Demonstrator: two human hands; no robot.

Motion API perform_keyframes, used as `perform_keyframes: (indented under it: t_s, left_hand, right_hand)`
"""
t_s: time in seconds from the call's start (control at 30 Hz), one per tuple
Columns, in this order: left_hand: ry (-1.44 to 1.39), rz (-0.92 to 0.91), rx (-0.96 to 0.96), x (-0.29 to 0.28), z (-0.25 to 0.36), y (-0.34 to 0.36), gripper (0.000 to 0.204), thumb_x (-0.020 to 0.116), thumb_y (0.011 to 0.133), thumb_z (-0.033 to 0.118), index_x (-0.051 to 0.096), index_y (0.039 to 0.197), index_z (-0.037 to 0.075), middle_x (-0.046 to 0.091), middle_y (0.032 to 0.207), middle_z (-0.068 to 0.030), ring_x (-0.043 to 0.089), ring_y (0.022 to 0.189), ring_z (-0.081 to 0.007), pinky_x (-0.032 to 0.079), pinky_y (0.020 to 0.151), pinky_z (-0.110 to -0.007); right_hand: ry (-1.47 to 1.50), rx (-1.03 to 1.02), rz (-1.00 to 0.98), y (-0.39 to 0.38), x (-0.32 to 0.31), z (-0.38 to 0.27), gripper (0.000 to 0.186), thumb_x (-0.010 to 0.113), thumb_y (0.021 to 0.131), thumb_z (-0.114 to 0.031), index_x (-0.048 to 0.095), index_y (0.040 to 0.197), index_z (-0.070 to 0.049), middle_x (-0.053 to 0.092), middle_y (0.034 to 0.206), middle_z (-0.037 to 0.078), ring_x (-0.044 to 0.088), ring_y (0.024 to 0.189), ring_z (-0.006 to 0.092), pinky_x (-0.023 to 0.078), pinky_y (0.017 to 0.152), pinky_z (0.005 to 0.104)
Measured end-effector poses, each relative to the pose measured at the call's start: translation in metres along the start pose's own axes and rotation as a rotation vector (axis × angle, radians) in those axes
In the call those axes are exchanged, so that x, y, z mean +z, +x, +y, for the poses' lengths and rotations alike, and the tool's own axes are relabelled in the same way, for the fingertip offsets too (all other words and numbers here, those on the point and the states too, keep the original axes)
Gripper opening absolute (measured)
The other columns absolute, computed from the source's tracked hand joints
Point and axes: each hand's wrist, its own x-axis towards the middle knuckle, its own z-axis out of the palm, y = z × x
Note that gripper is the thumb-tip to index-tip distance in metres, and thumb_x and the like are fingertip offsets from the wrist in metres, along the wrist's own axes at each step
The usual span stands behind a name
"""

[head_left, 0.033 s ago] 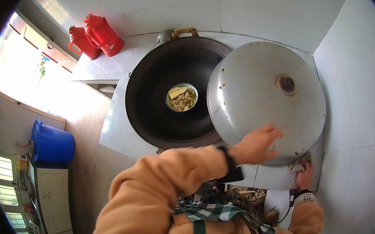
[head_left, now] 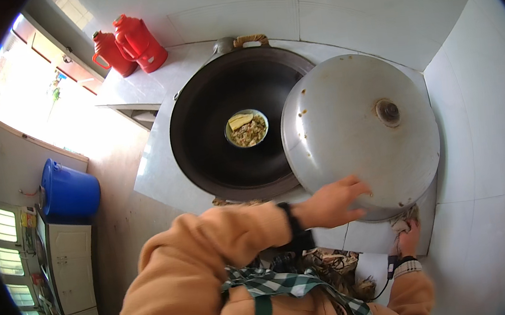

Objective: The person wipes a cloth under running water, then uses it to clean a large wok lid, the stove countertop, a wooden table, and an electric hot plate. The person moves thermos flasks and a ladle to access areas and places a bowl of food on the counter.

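Observation:
My left hand [head_left: 337, 204], in a sandy fleece sleeve with a black band at the wrist, has its fingers apart over the lower left part of the large metal lid [head_left: 360, 128]. My right hand [head_left: 407, 238] is closed on a crumpled greyish cloth [head_left: 404, 221] by the lid's lower right edge. The lid lies tilted beside a large black wok [head_left: 199, 120], overlapping its right side. In the wok stands a bowl of food [head_left: 250, 133] topped with pale yellow pieces.
Two red flasks [head_left: 141, 46] stand on the tiled ledge at back left. A blue barrel [head_left: 71, 189] and white cabinets [head_left: 73, 268] line the left beside an open doorway. Dry husks or kindling [head_left: 334, 258] lie below the tiled stove, near a dark cord. Tiled walls rise behind and at right.
My left hand and forearm have moved slightly left. My right hand has hardly moved and still grips the cloth. The view has shifted slightly.

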Motion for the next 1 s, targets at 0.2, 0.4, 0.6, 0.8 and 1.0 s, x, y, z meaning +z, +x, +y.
perform_keyframes:
  t_s: [0.2,0.4,0.6,0.8,1.0]
  left_hand:
    - [-0.158,0.233,-0.325,-0.083,-0.037,-0.172,0.031,0.068,0.082,0.007,0.061,0.112,0.000,0.063,0.102,-0.0108,0.064,0.095,-0.0208,0.052,0.081,-0.032]
    - [-0.247,0.400,-0.506,-0.157,-0.085,-0.308,0.024,0.063,0.087,0.006,0.062,0.110,0.000,0.065,0.101,-0.0073,0.063,0.090,-0.0153,0.052,0.079,-0.028]
    - [-0.432,0.562,-0.558,-0.219,-0.118,-0.457,0.022,0.062,0.089,0.005,0.061,0.110,0.000,0.064,0.100,-0.0042,0.060,0.090,-0.0101,0.050,0.078,-0.024]
    - [-0.435,0.689,-0.741,-0.256,-0.135,-0.557,0.023,0.063,0.088,0.004,0.060,0.110,-0.001,0.063,0.099,-0.0043,0.061,0.087,-0.0112,0.051,0.076,-0.024]
    - [-0.336,0.749,-0.778,-0.272,-0.139,-0.588,0.021,0.063,0.088,0.004,0.061,0.108,0.000,0.063,0.097,-0.0029,0.060,0.087,-0.0100,0.050,0.076,-0.024]
  right_hand:
    - [-0.189,0.066,-0.030,-0.091,0.039,-0.043,0.056,0.063,0.068,-0.005,0.051,0.121,0.005,0.046,0.129,0.028,0.043,0.119,0.0456,0.035,0.105,0.0473]
    - [-0.200,0.006,-0.189,-0.170,0.112,-0.197,0.052,0.068,0.069,-0.008,0.054,0.118,0.003,0.049,0.117,0.026,0.047,0.111,0.0448,0.039,0.100,0.0470]
    - [-0.071,-0.360,-0.366,-0.249,0.248,-0.385,0.038,0.069,0.069,-0.012,0.056,0.101,0.003,0.049,0.112,0.023,0.047,0.108,0.0427,0.041,0.090,0.0475]
    - [-0.101,-0.367,-0.531,-0.292,0.341,-0.523,0.040,0.065,0.071,-0.011,0.054,0.106,0.004,0.048,0.113,0.024,0.049,0.107,0.0434,0.042,0.092,0.0474]
    - [-0.060,-0.452,-0.639,-0.286,0.405,-0.616,0.039,0.062,0.075,-0.014,0.055,0.111,0.000,0.049,0.119,0.021,0.049,0.113,0.0408,0.043,0.094,0.0473]
